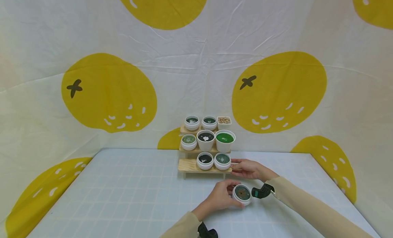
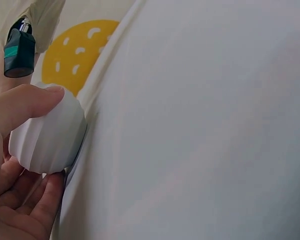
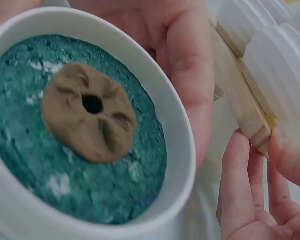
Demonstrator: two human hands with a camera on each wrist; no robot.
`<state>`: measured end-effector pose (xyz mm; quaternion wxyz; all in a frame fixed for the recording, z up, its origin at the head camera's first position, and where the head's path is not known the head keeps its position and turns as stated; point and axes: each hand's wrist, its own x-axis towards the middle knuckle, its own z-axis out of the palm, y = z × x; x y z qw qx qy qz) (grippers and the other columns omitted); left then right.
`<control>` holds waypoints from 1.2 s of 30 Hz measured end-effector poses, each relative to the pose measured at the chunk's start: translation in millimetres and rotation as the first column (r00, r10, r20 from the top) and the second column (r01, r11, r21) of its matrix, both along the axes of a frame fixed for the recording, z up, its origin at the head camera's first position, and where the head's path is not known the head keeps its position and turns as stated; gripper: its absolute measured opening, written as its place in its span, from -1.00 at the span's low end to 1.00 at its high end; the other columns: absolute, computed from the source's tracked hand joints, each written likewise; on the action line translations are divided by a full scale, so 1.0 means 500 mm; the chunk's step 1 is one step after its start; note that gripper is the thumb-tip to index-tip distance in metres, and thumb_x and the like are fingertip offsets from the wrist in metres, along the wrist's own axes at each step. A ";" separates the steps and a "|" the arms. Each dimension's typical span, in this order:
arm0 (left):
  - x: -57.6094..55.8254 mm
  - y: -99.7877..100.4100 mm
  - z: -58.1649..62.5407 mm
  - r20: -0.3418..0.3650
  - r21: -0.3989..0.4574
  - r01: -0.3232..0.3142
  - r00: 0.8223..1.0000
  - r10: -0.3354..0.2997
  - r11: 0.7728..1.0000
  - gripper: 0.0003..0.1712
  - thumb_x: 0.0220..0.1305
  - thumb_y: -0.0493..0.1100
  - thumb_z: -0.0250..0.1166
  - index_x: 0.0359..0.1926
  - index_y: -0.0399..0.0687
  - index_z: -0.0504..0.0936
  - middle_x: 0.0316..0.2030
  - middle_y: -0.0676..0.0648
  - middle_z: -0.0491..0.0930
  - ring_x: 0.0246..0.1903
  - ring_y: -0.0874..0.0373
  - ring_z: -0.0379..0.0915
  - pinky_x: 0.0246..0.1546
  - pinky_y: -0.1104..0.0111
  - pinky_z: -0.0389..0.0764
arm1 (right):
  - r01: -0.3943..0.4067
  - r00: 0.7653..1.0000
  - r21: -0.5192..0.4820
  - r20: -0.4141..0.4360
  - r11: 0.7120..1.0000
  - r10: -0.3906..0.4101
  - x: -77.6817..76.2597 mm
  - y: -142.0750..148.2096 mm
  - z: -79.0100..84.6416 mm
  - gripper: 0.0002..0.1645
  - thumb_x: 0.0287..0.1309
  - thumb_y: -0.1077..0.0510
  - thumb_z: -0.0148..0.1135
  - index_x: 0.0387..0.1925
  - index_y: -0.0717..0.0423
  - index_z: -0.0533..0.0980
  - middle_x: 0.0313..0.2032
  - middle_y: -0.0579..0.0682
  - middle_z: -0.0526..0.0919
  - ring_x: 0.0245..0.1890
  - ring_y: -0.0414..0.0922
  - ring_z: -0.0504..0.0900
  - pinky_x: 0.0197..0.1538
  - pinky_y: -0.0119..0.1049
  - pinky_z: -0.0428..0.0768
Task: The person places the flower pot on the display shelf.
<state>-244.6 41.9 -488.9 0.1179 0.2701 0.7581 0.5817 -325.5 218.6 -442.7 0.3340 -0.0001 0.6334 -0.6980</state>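
Note:
My left hand (image 1: 218, 197) grips a small white ribbed pot (image 1: 242, 194) low over the table, thumb and fingers around its side. In the right wrist view the filling (image 3: 145, 180) is speckled teal, topped by a brown disc (image 3: 70, 117) with a dark hole. Behind it, my right hand (image 1: 250, 169) pinches the right end of the lowest wooden tier (image 1: 191, 167) between thumb and fingers. On that tier stand two white pots, one with a dark filling (image 1: 205, 158), the other grey-green (image 1: 222, 158), the latter right beside my right fingertips.
Higher tiers hold several more white containers, including a cup with bright green filling (image 1: 224, 138) and a square dish of pale pieces (image 1: 224, 120). A light checked cloth covers the table (image 1: 129, 193). A backdrop (image 1: 193, 77) with yellow fruit shapes hangs close behind the tiers.

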 end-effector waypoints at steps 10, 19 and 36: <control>0.016 -0.024 -0.003 0.006 0.026 -0.023 1.000 0.023 0.999 -0.31 -0.24 -0.31 0.59 0.03 -0.23 0.58 -0.11 0.04 0.62 -0.25 0.48 0.55 -0.17 0.65 0.56 | 0.008 1.000 0.002 0.019 1.000 -0.008 0.003 -0.001 0.005 -0.24 0.38 0.34 -0.09 0.46 0.33 -0.18 -0.20 -0.03 0.61 -0.22 -0.25 0.64 -0.05 -0.41 0.66; 0.026 -0.072 -0.005 0.026 0.069 -0.110 0.994 0.109 0.992 -0.30 -0.30 -0.33 0.60 0.02 -0.20 0.60 -0.10 -0.04 0.65 -0.26 0.39 0.59 -0.19 0.61 0.59 | 0.027 0.999 0.001 0.032 1.000 -0.027 0.006 -0.001 0.008 -0.24 0.38 0.33 -0.08 0.46 0.31 -0.16 -0.19 -0.01 0.60 -0.22 -0.23 0.63 -0.05 -0.40 0.66; 0.032 -0.173 0.025 -0.082 0.079 -0.268 0.958 0.274 0.960 -0.23 -0.28 -0.17 0.63 0.07 -0.19 0.57 -0.08 -0.08 0.62 -0.11 0.14 0.52 -0.08 0.46 0.63 | 0.001 1.000 -0.002 0.012 1.000 -0.001 0.002 0.002 -0.005 -0.18 0.36 0.32 -0.02 0.46 0.32 -0.20 -0.18 -0.04 0.60 -0.20 -0.24 0.62 -0.02 -0.42 0.65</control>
